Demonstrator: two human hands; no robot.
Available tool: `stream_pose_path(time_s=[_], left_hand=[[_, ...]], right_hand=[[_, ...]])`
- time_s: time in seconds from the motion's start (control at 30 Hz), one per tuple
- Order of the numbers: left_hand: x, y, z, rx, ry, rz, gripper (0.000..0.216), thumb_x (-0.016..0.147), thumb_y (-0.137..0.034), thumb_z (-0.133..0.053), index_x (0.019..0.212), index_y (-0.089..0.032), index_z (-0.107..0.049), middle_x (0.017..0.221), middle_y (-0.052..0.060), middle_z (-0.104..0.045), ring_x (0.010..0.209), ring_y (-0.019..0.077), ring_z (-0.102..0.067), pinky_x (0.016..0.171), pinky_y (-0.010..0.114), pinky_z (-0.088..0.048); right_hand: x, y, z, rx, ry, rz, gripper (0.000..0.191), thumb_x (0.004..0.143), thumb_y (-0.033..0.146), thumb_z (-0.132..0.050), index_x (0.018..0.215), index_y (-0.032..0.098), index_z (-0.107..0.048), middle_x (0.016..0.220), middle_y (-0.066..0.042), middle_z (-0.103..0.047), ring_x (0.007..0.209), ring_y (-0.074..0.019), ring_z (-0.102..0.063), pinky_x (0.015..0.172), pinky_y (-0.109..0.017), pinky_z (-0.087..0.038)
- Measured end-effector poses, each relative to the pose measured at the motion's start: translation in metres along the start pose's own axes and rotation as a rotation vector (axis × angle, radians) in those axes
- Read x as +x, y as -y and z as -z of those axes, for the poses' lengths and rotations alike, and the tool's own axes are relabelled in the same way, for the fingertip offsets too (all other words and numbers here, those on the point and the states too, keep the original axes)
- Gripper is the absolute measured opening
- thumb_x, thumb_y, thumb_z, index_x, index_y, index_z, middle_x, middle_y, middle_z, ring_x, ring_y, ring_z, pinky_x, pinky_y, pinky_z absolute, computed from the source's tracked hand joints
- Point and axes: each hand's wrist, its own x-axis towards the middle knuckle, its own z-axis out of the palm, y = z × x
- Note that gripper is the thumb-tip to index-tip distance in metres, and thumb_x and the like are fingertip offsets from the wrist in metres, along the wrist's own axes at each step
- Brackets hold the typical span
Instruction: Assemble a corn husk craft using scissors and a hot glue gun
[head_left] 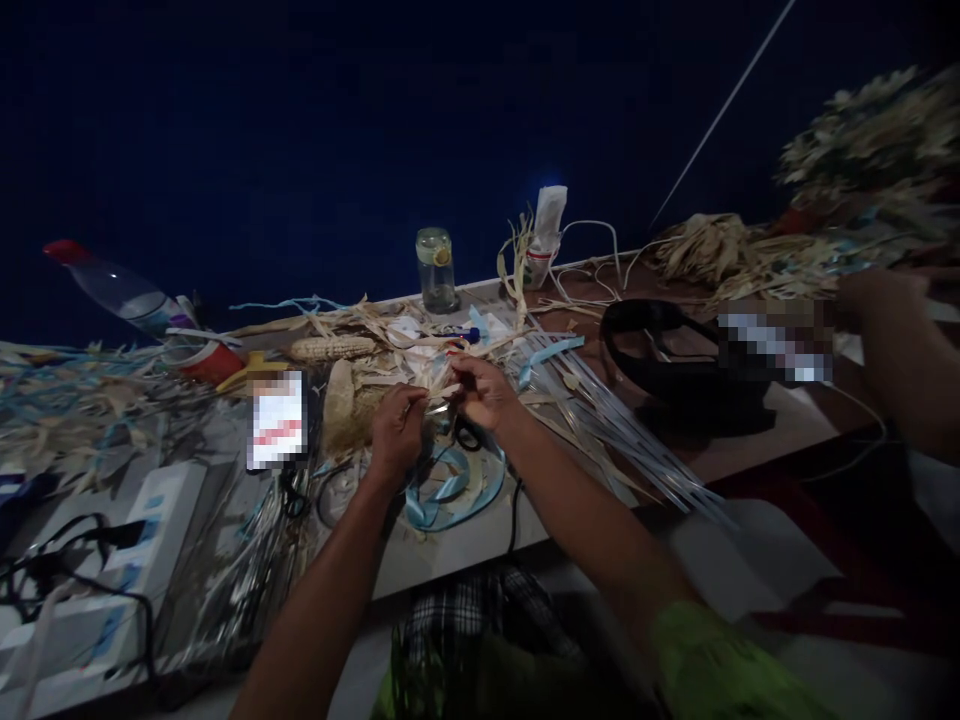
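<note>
My left hand (396,425) and my right hand (484,392) meet over the middle of a cluttered table (465,545), fingers pinched together on a thin pale strip of corn husk (439,395) stretched between them. A coil of light blue ribbon (450,490) lies just below the hands, and black scissors (466,435) rest under the right hand. A pale bundle of husk (343,405) stands just left of my left hand. The light is dim, so fine detail between the fingers is unclear.
A phone (277,420), a dried corn cob (331,348), a glass jar (436,268), a tipped plastic bottle (124,292), clear straws (622,430), a black bowl-like object (675,350), white power strips (112,560) and husk piles (750,255) crowd the table. Another person's arm (900,350) is at right.
</note>
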Motion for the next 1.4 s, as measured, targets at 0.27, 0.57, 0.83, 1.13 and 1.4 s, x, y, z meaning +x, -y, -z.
stream_pose_path(time_s=[0.27,0.57,0.83,1.13,1.4], left_hand=[[0.004,0.005,0.007,-0.038,-0.026,0.127,0.013,0.079,-0.027,-0.049,0.076,-0.018,-0.058,0.075,0.002,-0.059,0.077,0.0145,-0.054,0.075,0.027,-0.041],[0.004,0.007,0.007,-0.067,-0.062,0.115,0.013,0.078,-0.026,-0.050,0.079,-0.018,-0.060,0.079,0.002,-0.061,0.079,0.0152,-0.056,0.077,0.028,-0.041],[0.004,0.009,0.006,-0.108,-0.066,0.121,0.014,0.078,-0.028,-0.050,0.078,-0.018,-0.060,0.079,0.002,-0.061,0.080,0.0156,-0.056,0.078,0.029,-0.041],[0.005,0.006,0.008,-0.135,-0.067,0.134,0.014,0.077,-0.029,-0.049,0.077,-0.018,-0.059,0.077,0.002,-0.060,0.078,0.0155,-0.055,0.077,0.029,-0.041],[0.005,0.005,0.008,-0.156,-0.079,0.165,0.013,0.075,-0.028,-0.052,0.076,-0.019,-0.061,0.076,0.002,-0.062,0.077,0.0156,-0.056,0.076,0.028,-0.042]], right_hand=[[-0.011,0.027,-0.005,-0.183,-0.088,0.213,0.027,0.066,0.038,-0.061,0.058,0.018,-0.043,0.047,0.008,-0.035,0.040,-0.0038,-0.028,0.043,-0.020,-0.026],[-0.071,0.025,0.014,-1.680,0.046,0.178,0.016,0.076,0.024,-0.050,0.078,0.016,-0.063,0.075,-0.003,-0.061,0.068,-0.0125,-0.053,0.065,-0.025,-0.039],[-0.065,0.008,0.011,-2.343,-0.137,0.311,0.052,0.075,0.046,-0.052,0.115,0.014,-0.055,0.123,-0.016,-0.050,0.112,-0.0308,-0.043,0.092,-0.039,-0.033],[-0.046,0.007,0.008,-2.466,0.000,0.292,0.078,0.063,0.048,-0.060,0.130,0.014,-0.037,0.112,-0.016,-0.056,0.106,-0.0331,-0.045,0.088,-0.042,-0.031],[-0.047,0.009,0.000,-2.525,0.076,0.291,0.068,0.064,0.049,-0.058,0.122,0.015,-0.045,0.107,-0.017,-0.058,0.104,-0.0337,-0.046,0.088,-0.044,-0.028]])
